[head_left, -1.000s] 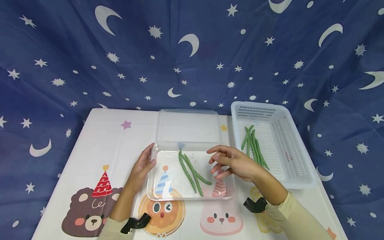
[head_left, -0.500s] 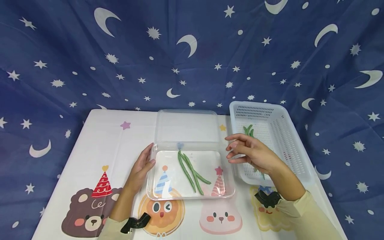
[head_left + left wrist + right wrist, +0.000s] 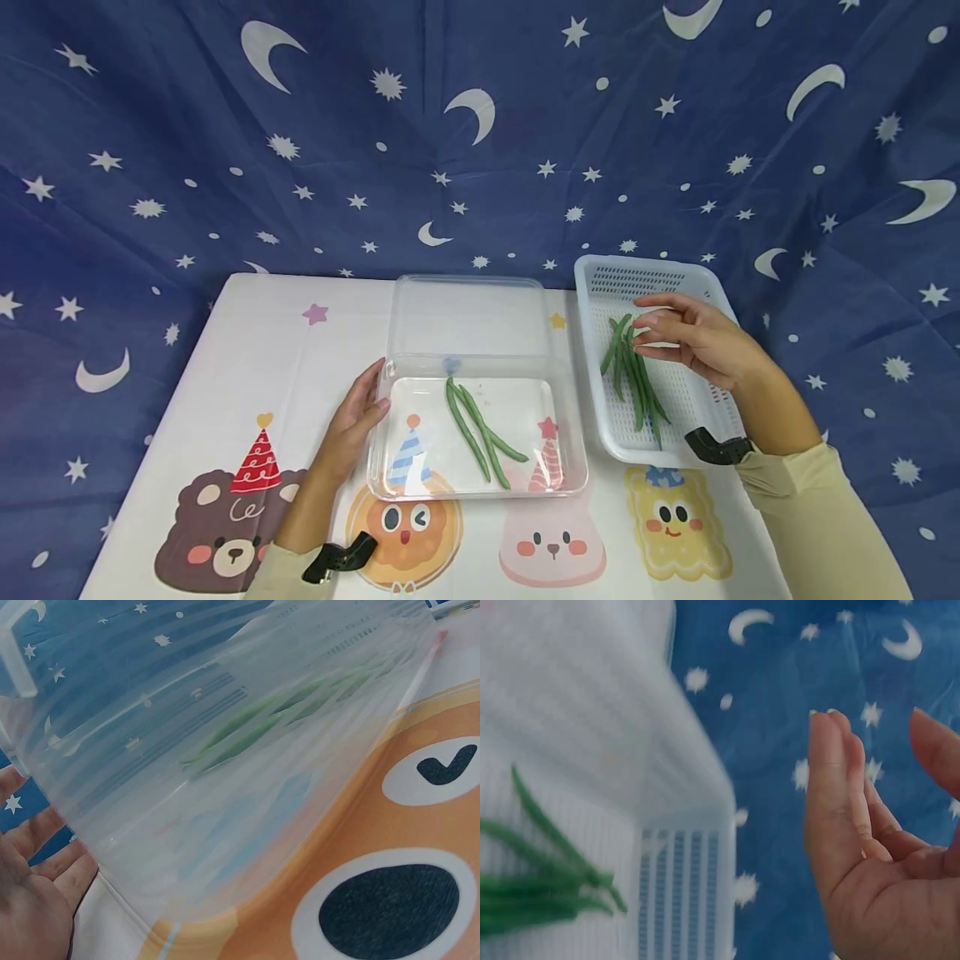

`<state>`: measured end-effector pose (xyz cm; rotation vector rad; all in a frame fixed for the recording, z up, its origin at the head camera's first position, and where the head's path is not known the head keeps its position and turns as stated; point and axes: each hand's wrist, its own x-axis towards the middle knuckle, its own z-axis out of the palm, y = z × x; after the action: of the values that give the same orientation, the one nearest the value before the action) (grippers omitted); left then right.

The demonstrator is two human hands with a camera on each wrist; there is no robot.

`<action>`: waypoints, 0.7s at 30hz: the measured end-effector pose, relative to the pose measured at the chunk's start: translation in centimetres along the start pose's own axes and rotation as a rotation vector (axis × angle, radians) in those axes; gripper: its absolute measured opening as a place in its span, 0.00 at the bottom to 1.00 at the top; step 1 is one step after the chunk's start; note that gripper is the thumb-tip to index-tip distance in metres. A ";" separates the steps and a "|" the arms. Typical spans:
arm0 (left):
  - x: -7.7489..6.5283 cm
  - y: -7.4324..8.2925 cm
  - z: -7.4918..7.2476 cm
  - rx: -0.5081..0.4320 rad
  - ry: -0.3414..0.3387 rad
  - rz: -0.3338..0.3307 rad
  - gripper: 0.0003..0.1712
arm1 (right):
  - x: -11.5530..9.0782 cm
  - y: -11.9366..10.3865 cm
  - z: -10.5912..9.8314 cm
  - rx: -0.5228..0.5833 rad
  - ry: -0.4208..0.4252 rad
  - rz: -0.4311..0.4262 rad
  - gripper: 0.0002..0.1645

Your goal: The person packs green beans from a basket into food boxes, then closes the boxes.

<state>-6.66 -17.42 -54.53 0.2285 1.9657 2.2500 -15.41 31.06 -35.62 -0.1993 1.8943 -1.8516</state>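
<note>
Long green beans (image 3: 480, 429) lie in a clear plastic container (image 3: 375, 475), whose clear lid (image 3: 468, 317) lies folded back behind it. My left hand (image 3: 354, 421) rests against the container's left side, thumb at the rim and fingers along the outer wall. In the left wrist view, these fingers (image 3: 71, 877) look fairly straight against the plastic. Over the pale plastic basket (image 3: 720, 367) my right hand (image 3: 697, 337) hovers, fingers loosely bent and apart from the thumb, holding nothing. Several more green beans (image 3: 637, 375) lie below and left of it on the basket's left side.
A white tablecloth (image 3: 262, 333) with cartoon prints covers the table. Behind it hangs a blue curtain (image 3: 510, 158) with white moons and stars. The basket stands just right of the container, close to the table's right edge.
My right hand has moved right, from above the container's right side to above the basket, bringing the basket's beans into view. The left hand and the container have stayed put.
</note>
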 end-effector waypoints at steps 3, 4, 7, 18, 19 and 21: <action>0.0 0.0 -0.1 -0.005 -0.002 0.006 0.37 | 0.4 0.5 -1.7 -0.010 0.016 0.042 0.21; -0.1 0.0 -0.1 -0.006 -0.004 0.008 0.37 | 0.6 0.8 -2.3 -0.010 0.021 0.061 0.22; -0.1 -0.2 -0.1 -0.010 -0.006 0.011 0.37 | 1.0 1.7 -3.9 -0.011 0.039 0.123 0.22; -0.1 -0.2 -0.2 -0.019 -0.004 0.008 0.37 | 2.9 4.7 -7.6 -0.133 0.123 0.340 0.20; -0.1 -0.2 -0.2 -0.020 -0.003 0.006 0.37 | 3.0 4.9 -7.8 -0.158 0.126 0.356 0.20; -0.1 -0.2 -0.1 -0.019 -0.003 0.004 0.37 | 3.4 5.5 -8.3 -0.195 0.133 0.390 0.24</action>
<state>-6.58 -17.54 -54.76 0.2335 1.9435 2.2683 -20.69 37.56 -42.05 0.2223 2.0306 -1.4532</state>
